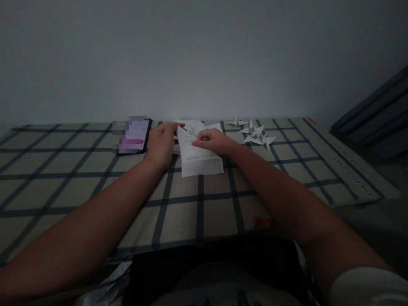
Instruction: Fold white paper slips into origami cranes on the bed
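A printed sheet of paper [199, 161] is held up in front of me, tilted, its lower edge hanging over the checked cloth. My left hand [162, 143] is closed at the sheet's upper left corner, its fingertips partly hidden behind the paper. On the sheet's upper right side, my right hand [213, 141] pinches it with thumb and curled fingers. Behind the hands lie more white printed papers [193, 126], partly covered. Just left of my left hand is a phone [135, 135] with a lit screen, part of it blurred out.
Several folded paper cranes [253, 132] sit to the right of my right hand. Orange scissor-like handles [263, 222] show near the front edge, beside my right forearm. A checked tablecloth [178, 212] covers the table, which meets a grey wall [204, 55].
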{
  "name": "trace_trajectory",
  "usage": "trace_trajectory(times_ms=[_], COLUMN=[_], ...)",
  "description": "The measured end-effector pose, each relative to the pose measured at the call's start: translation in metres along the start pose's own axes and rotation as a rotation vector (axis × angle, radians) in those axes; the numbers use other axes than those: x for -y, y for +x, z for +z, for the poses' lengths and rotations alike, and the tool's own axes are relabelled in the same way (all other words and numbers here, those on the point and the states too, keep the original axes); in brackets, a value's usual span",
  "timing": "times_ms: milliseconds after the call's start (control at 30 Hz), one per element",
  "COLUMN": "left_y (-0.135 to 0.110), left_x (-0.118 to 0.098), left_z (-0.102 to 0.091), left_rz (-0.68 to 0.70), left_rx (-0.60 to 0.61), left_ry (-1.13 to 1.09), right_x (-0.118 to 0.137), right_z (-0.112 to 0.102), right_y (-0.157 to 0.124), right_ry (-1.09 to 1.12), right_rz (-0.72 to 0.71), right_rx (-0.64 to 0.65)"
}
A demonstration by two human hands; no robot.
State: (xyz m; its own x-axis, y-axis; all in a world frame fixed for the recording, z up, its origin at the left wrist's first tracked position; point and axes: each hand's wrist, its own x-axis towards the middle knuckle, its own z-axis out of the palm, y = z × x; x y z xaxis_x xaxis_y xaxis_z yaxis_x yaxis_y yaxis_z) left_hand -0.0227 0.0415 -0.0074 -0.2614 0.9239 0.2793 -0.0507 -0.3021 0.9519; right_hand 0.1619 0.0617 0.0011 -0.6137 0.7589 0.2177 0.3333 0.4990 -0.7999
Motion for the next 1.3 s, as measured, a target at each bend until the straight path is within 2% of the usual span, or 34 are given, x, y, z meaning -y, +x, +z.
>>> trace_trajectory(times_ms=[100,233,400,567,700,967,1133,1300], left_y=[0.001,0.003,0.0,-0.003,-0.004,-0.003,-0.005,-0.004], left_x=[0.002,0.008,0.005,-0.004,-0.003,-0.004,-0.007,-0.004], left_z=[-0.002,-0.006,-0.008,-0.01,-0.01,-0.011,-0.012,-0.012], left_rz=[-0.053,-0.121,-0.068,0.014,0.07,0.202,0.183,0.104], left_rx=[0.055,0.156,0.182,0.304,0.297,0.28,0.299,0.312], left_ry=[-0.019,0.067,0.158,0.359,0.441,0.574,0.568,0.49], right_x=[0.001,0.002,0.001,-0.001,-0.001,-0.003,-0.002,-0.002], right_z=[0.0,-0.001,-0.001,0.001,0.001,0.004,0.002,0.003], right_y=[-0.001,-0.002,-0.001,0.003,0.003,0.005,0.004,0.006], right_ry=[0.007,0.054,0.124,0.293,0.335,0.571,0.579,0.487], right_rz=[0.017,0.067,0.088,0.134,0.144,0.192,0.229,0.204], right_rx=[-0.018,-0.092,-0.134,-0.178,-0.185,-0.162,-0.176,-0.285])
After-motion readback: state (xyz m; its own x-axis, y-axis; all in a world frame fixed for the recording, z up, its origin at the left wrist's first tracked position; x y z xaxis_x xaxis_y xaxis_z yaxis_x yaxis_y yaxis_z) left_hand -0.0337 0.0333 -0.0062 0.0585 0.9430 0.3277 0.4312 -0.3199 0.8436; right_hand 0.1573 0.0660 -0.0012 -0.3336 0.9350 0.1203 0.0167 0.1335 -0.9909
